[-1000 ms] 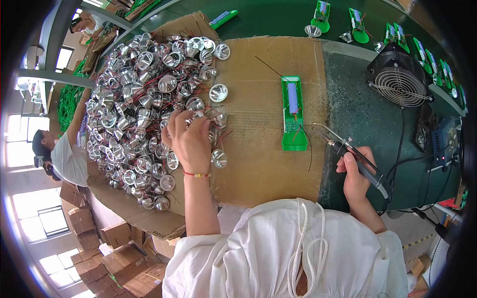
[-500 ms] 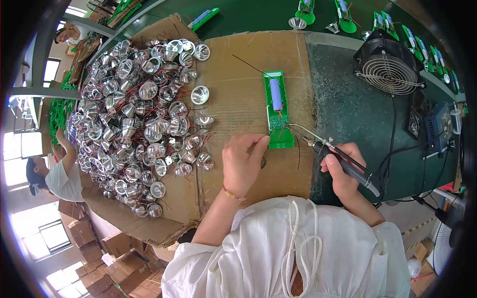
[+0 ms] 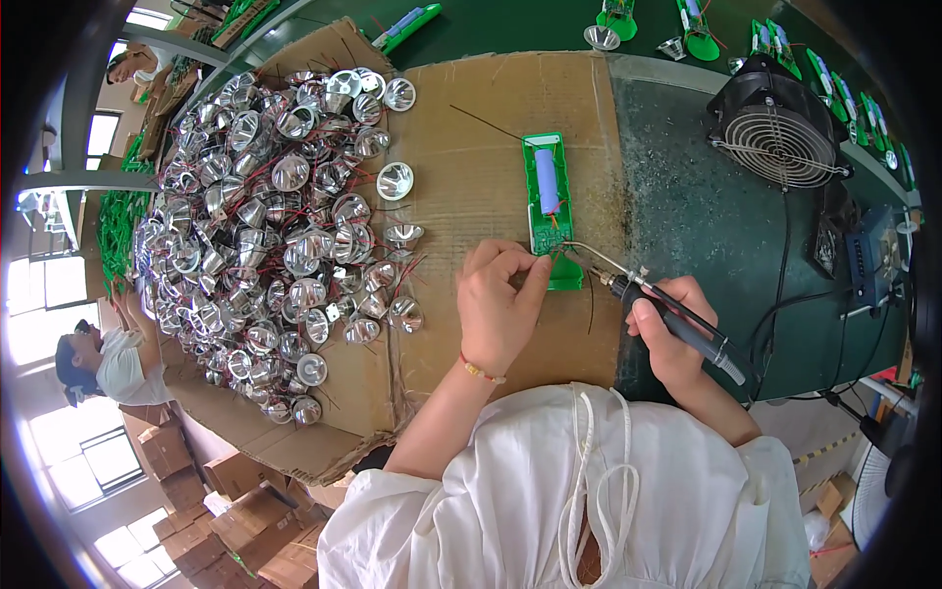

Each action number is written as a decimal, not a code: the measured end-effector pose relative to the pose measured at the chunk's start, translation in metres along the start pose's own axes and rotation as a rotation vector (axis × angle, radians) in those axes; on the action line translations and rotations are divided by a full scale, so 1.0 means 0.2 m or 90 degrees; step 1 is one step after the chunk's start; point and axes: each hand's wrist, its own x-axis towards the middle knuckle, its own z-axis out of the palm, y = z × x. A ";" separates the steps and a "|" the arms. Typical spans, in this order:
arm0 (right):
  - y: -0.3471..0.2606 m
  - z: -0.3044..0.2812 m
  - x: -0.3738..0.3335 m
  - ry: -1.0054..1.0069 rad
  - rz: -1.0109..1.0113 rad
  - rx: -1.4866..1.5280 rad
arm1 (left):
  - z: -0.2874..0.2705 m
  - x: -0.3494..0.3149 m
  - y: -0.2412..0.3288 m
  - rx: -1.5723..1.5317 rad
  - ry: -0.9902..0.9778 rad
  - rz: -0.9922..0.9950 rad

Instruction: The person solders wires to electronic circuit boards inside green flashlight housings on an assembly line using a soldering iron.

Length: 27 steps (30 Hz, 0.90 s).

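Note:
A long green plastic housing (image 3: 554,143) lies on the cardboard mat. Inside it sit a lilac cylindrical battery (image 3: 547,182) and, nearer me, a small circuit board (image 3: 549,240) with thin wires. My left hand (image 3: 498,299) is at the board's near left edge, thumb and forefinger pinched together; what they hold, if anything, is too small to make out. My right hand (image 3: 675,329) grips a soldering iron (image 3: 699,336) with a thin metal tube (image 3: 601,257) running along it. Its tip end reaches the right side of the board, close to my left fingertips.
Left of the mat (image 3: 461,196), a cardboard tray holds a heap of silver reflector cups (image 3: 294,175) with red and black wires. A black fan (image 3: 778,142) and a blue box (image 3: 873,257) with cables stand right. More green housings (image 3: 700,39) line the back. A co-worker (image 3: 118,358) is far left.
My left hand has moved up and to the right, its fingertips now nearer the circuit board. The soldering iron has shifted slightly toward the board. The housing stays in place on the mat.

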 end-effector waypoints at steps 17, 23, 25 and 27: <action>-0.03 0.00 -0.01 0.056 -0.010 0.070 | 0.01 0.02 -0.01 -0.045 0.016 -0.012; -0.03 0.01 -0.01 0.026 -0.012 0.027 | 0.01 0.02 -0.01 -0.039 0.021 0.006; -0.03 0.01 -0.01 0.030 -0.014 0.025 | 0.00 0.02 0.00 -0.071 0.008 -0.031; -0.03 0.01 0.00 0.032 -0.019 0.024 | -0.01 0.01 -0.01 -0.076 0.016 -0.017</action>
